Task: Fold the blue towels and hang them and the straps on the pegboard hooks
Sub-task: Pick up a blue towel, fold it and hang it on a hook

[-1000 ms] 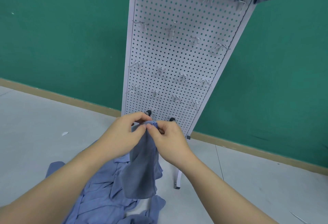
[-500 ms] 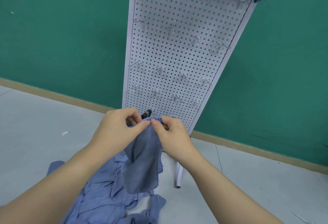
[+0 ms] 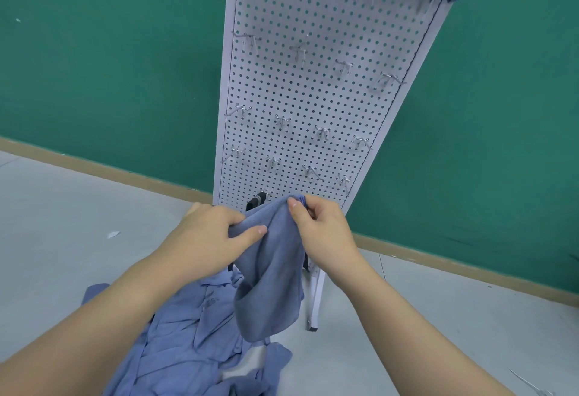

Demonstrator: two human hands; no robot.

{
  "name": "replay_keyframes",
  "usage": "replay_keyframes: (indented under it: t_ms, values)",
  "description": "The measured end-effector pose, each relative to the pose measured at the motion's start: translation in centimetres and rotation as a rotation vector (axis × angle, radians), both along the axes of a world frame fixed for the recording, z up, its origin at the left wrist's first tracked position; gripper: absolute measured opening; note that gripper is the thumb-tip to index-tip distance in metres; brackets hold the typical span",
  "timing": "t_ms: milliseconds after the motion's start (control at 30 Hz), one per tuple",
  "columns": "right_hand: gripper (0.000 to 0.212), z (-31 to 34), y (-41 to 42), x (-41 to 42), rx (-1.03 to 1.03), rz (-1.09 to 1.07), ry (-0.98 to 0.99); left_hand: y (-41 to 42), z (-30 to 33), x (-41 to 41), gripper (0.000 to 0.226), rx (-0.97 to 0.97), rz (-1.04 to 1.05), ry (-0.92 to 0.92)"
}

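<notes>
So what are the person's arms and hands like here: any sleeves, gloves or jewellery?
Both forearms are bare to the frame edge, no sleeves in view. The left hand and right hand wear no gloves, rings or watch. The nails that show are short and unpainted.

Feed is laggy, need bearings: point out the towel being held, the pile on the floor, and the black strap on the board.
held towel (image 3: 269, 286), head view, middle of its hanging body
floor pile (image 3: 188, 342), head view, crumpled centre
black strap (image 3: 257, 199), head view, top near the hook
</notes>
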State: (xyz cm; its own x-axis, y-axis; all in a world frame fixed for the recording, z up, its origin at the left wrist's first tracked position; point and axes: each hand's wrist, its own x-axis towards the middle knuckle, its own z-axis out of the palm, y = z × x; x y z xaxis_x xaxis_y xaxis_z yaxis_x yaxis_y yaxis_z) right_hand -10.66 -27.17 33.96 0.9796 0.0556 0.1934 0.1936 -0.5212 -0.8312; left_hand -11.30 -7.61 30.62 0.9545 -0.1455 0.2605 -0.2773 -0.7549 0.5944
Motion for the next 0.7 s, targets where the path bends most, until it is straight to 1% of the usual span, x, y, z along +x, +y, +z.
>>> replay_keyframes:
  t_ms: [67, 133, 200, 267, 367, 433, 467, 500, 533, 567, 633, 667, 700]
  values:
    - [0.046, 0.1, -0.5, 0.3, 0.004, -0.053, -0.003, 0.2, 0.2, 0.0, 0.058, -0.006, 0.032, -0.030]
    - [0.046, 0.2, -0.9, 0.6, 0.017, -0.077, -0.015, 0.2, 0.5, 0.1, 0.055, 0.017, 0.107, -0.095]
    - [0.045, 0.1, -0.8, 0.7, 0.019, -0.091, -0.050, -0.3, 0.9, 0.0, 0.053, 0.060, 0.185, -0.168]
    - [0.042, 0.0, 0.0, 0.6, 0.036, -0.113, -0.111, -1.0, 1.1, -0.1, 0.051, 0.064, 0.232, -0.193]
    - [0.035, -0.2, 1.3, 0.3, 0.027, -0.130, -0.236, -1.2, 0.7, 0.1, 0.041, -0.026, 0.232, -0.190]
    - [0.030, -0.2, 1.9, 0.0, -0.056, -0.111, -0.322, -1.0, 0.8, 0.2, 0.026, -0.163, 0.225, -0.225]
    - [0.027, -0.1, 2.1, -0.1, -0.085, -0.096, -0.356, -0.7, 1.0, 0.2, 0.024, -0.247, 0.246, -0.225]
    - [0.025, 0.0, 2.3, -0.1, -0.092, -0.081, -0.380, -0.4, 1.3, 0.2, 0.033, -0.320, 0.274, -0.177]
    - [0.025, 0.0, 2.5, -0.1, -0.090, -0.058, -0.391, 0.0, 1.4, 0.3, 0.044, -0.385, 0.278, -0.087]
    - [0.024, 0.1, 2.6, -0.2, -0.092, -0.034, -0.388, 0.5, 1.6, 0.5, 0.047, -0.422, 0.248, 0.019]
    - [0.026, 0.2, 2.7, -0.3, -0.116, 0.014, -0.371, 1.5, 1.8, 0.5, 0.027, -0.455, 0.108, 0.207]
    - [0.029, 0.2, 2.7, -0.3, -0.118, 0.039, -0.361, 2.0, 1.8, 0.4, 0.022, -0.450, 0.059, 0.259]
    - [0.033, 0.3, 2.6, -0.3, -0.113, 0.064, -0.349, 2.3, 1.9, 0.2, 0.024, -0.440, 0.035, 0.284]
